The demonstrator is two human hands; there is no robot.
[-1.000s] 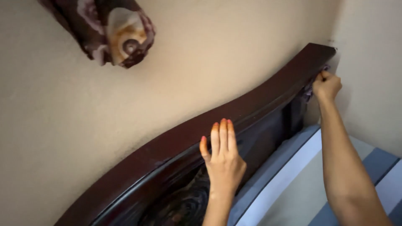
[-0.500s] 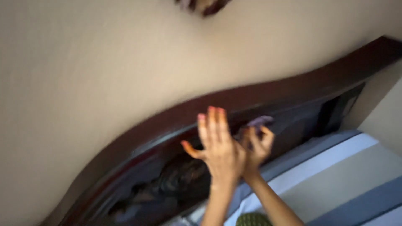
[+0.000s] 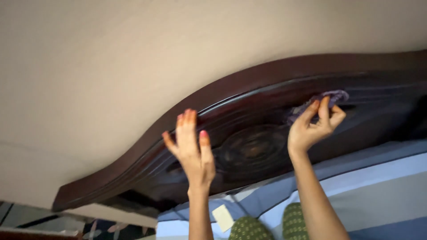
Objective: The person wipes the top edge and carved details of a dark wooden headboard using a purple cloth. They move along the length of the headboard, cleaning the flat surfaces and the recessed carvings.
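The right hand (image 3: 313, 126) is pinching a small purple cloth (image 3: 327, 98) against the dark wooden headboard (image 3: 249, 111), fingers bunched so it's pressing into the carved grooves. The left hand (image 3: 191, 149) is lying flat and open on the wood, likely bracing, above the striped bed (image 3: 378, 178).

Soft, even indoor light is falling across the scene; its source is not showing. The wall (image 3: 133, 58) is reading flat beige with a faint gradient, darkening toward the lower left. The dark headboard (image 3: 267, 89) is catching thin glossy highlights along its curved mouldings. Slight motion blur is softening the left hand (image 3: 192, 149), the right hand (image 3: 313, 129) and the purple cloth (image 3: 331, 95). Straight lines are bowing near the edges.
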